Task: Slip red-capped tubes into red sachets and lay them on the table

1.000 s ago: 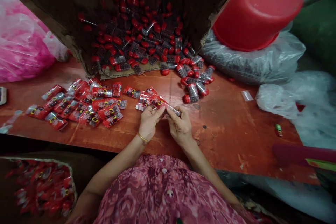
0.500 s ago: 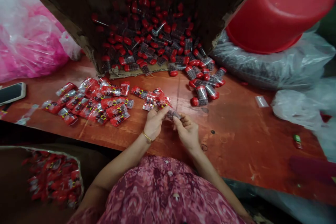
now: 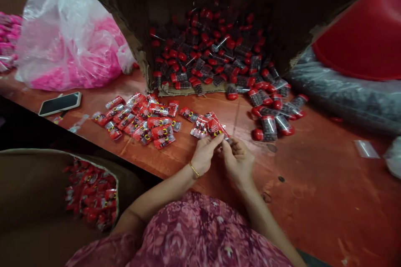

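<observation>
Both hands are together over the desk (image 3: 316, 204), thumbs nearly meeting. The left hand (image 3: 203, 158) is closed to a pinch at the near end of a red wrapper (image 3: 215, 126). The right hand (image 3: 240, 162) is curled in, thumb against forefinger, on a small dark-filled tube (image 3: 230, 140); the fingers cover most of it, and I can't tell how far it sits inside the wrapper.

The wrapper lies just beyond the fingertips, slanting from far left to near right, so its near end points in between the hands. The left hand is closer to it; the tube is on the right hand's side. What shows of the tube seems to follow the same slant, though too little is visible to be sure.

Past the fingertips, a few red packets (image 3: 199, 127) lie near the wrapper, and a larger spread of filled packets (image 3: 159, 109) lies off to the left. To the right, well apart from the right hand, red-capped tubes (image 3: 268, 125) lie in a loose heap spilling from a cardboard box (image 3: 142, 56). Farther out are a phone (image 3: 61, 103) on the left and a red tub (image 3: 363, 33) on the right.
</observation>
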Available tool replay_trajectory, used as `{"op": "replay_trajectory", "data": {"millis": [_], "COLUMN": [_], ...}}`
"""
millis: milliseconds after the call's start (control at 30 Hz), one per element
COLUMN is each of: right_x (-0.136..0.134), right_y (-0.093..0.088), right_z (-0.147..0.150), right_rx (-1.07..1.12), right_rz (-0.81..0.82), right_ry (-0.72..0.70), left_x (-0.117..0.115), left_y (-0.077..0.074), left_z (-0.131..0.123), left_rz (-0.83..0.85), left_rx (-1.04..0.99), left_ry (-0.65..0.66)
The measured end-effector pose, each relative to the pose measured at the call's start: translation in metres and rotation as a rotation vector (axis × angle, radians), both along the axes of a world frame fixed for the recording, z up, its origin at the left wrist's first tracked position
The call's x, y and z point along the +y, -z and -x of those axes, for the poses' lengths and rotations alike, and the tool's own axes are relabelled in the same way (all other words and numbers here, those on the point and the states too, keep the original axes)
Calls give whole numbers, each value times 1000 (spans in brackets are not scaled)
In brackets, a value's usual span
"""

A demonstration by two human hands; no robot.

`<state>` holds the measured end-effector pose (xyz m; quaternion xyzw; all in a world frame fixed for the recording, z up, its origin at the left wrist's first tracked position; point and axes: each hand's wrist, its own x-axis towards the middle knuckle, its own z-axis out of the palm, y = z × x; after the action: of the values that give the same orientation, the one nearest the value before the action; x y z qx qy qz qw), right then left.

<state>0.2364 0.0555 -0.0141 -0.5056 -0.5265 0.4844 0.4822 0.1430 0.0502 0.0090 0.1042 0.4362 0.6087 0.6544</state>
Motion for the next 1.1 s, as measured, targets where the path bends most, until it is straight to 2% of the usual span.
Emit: {"op": "replay_trajectory", "data": {"millis": [100, 233, 300, 367, 433, 533, 600, 633, 767, 867, 967, 1033, 1100], "right_x": [1, 3, 7, 17, 33, 59, 75, 83, 102, 103, 89, 72, 51], "right_y": [-3, -5, -6, -8, -11, -11, -5, 0, 15, 16, 13, 11, 10], "right_z": [1, 12, 16, 10, -9, -52, -76, -84, -94, -94, -89, -79, -65], "right_rx": [84, 103, 35, -137, -391, -770, -939, -1001, -1145, -1103, -859, -629, -444], "right_rz": [41, 23, -41, -141, -243, -362, -376, -365, -320, -297, -310, -316, -312], "right_ry": [-142, -135, -151, -161, -74, 205, 357, 391, 367, 328, 272, 218, 164], "left_x": [0, -2, -2, 1, 11, 29, 38, 41, 46, 46, 42, 39, 35], "left_y": [-2, -4, -6, -9, -14, -21, -26, -27, -30, -28, -24, -19, -12], "left_z": [7, 12, 20, 37, 61, 94, 103, 103, 90, 79, 61, 41, 20], "left_rz": [-4, -9, 28, 72, 126, 107, 27, -9, 9, 74, 47, -19, -100], "left_rx": [-37, -65, -65, -58, -49, -71, -120, -153, -294, -301, -63, 158, 267], "left_ry": [12, 71, 69, 23, -81, -414, -522, -537, -493, -408, -218, -93, -7]}}
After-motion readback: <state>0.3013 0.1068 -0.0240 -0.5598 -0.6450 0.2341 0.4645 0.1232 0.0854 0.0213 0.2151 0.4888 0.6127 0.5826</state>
